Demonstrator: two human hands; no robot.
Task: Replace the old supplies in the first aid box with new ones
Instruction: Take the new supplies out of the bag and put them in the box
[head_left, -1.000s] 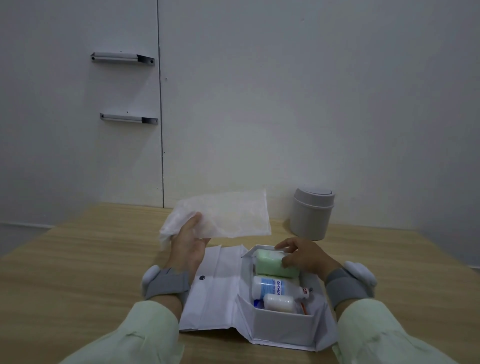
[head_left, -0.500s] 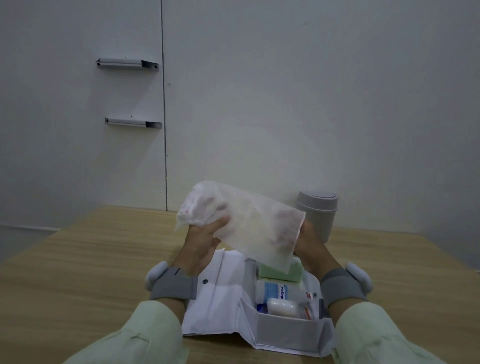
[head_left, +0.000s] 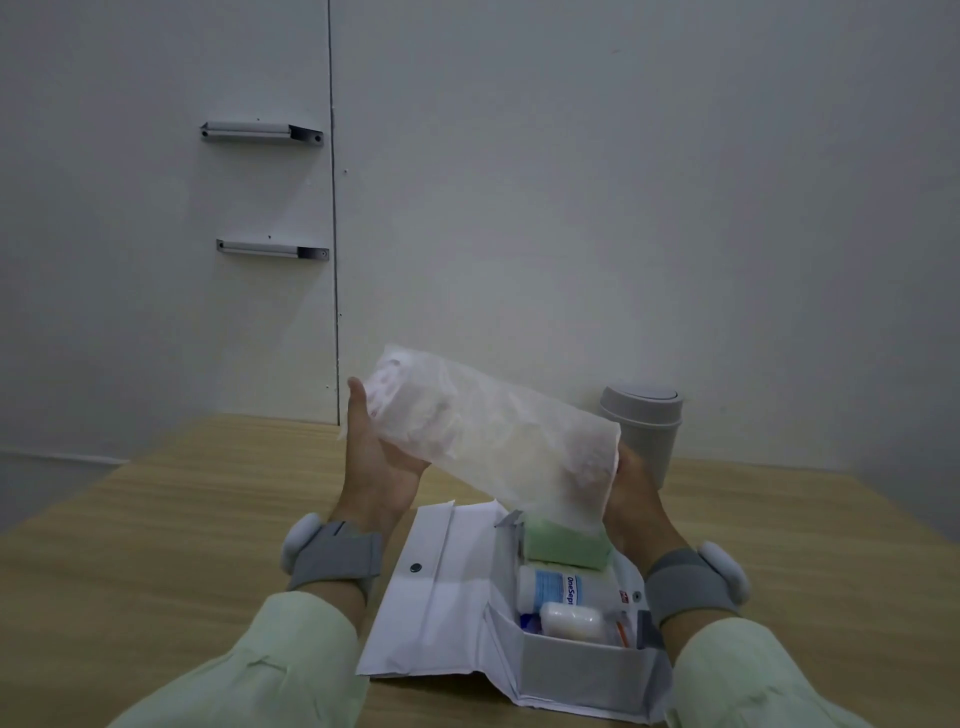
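Observation:
A white first aid box (head_left: 582, 673) lies open on the wooden table, its flap (head_left: 441, 587) folded out to the left. Inside are a green pack (head_left: 566, 545), a white bottle with a blue label (head_left: 556, 587) and a small white roll (head_left: 571, 621). Above the box I hold a translucent white plastic bag (head_left: 493, 436) stretched between both hands. My left hand (head_left: 379, 467) grips its upper left end, my right hand (head_left: 631, 493) its lower right end. Faint pale and reddish shapes show through the bag.
A grey lidded bin (head_left: 644, 431) stands on the table behind my right hand, near the wall. The wooden table (head_left: 156, 545) stretches left and right of the box. Two metal brackets (head_left: 260, 132) are fixed on the wall at the left.
My right hand left the green pack in the box and took the bag's right end. Both hands raised the bag above the box and stretched it out.

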